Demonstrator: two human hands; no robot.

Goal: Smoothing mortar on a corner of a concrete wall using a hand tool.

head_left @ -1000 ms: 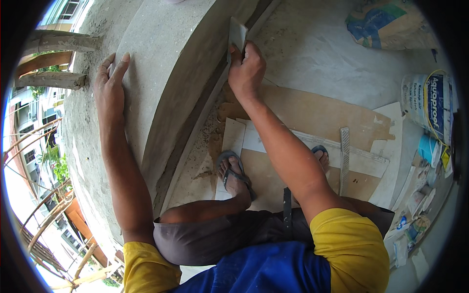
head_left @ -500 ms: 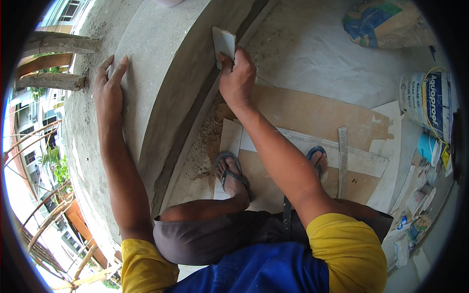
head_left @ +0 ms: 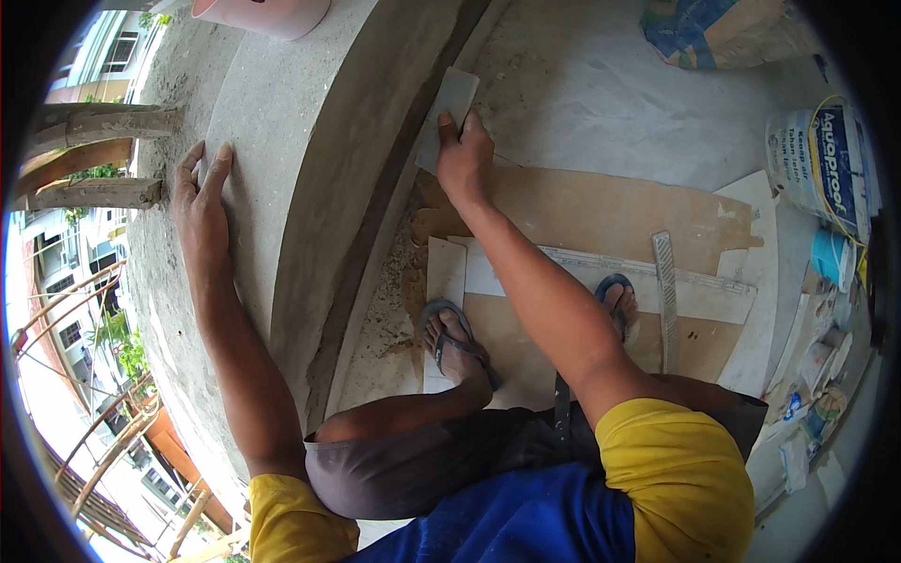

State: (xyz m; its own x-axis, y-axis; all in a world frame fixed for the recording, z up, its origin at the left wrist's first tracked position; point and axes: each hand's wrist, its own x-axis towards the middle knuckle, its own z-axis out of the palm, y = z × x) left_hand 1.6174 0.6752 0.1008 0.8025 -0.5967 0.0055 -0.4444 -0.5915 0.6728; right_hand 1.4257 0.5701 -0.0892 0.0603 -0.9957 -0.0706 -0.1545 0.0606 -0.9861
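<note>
1. Flat plate (head_left: pixel 458 92), grey and rectangular, is at the foot of the curved wall, along the lower edge of its inner face; whether it touches the wall cannot be told.
2. Right hand (head_left: pixel 466 161) grasps this plate by its near part, the thumb on its left side and the fingers curled at its right; the far end sticks out beyond them.
3. Left hand (head_left: pixel 201 199) is released and laid on the top of the concrete wall (head_left: pixel 272 159), its fingers spread and pointing away from the person, nearer the outer edge than the inner one.
4. Both feet wear dark sandals; the left foot (head_left: pixel 458 351) is near the wall's foot, and the right foot (head_left: pixel 619 302) is partly hidden by the right forearm.
5. Brown cardboard (head_left: pixel 610 211) covers part of the floor, with a long white strip (head_left: pixel 709 298) lying across it and a ridged grey strip (head_left: pixel 664 300) crossing that, toward the cardboard's right edge.
6. By the floor's right edge are a light-blue container (head_left: pixel 828 253) and, just beyond it, a white bucket (head_left: pixel 815 174) with a blue label.
7. Farther along the floor, past the cardboard's far edge, is a tan, blue and green sack (head_left: pixel 741 36).
8. On the wall's top, well beyond the left hand, is a pink container (head_left: pixel 266 17), cut off by the picture's upper rim.
9. Past the wall's outer edge, buildings (head_left: pixel 119 54) show.
</note>
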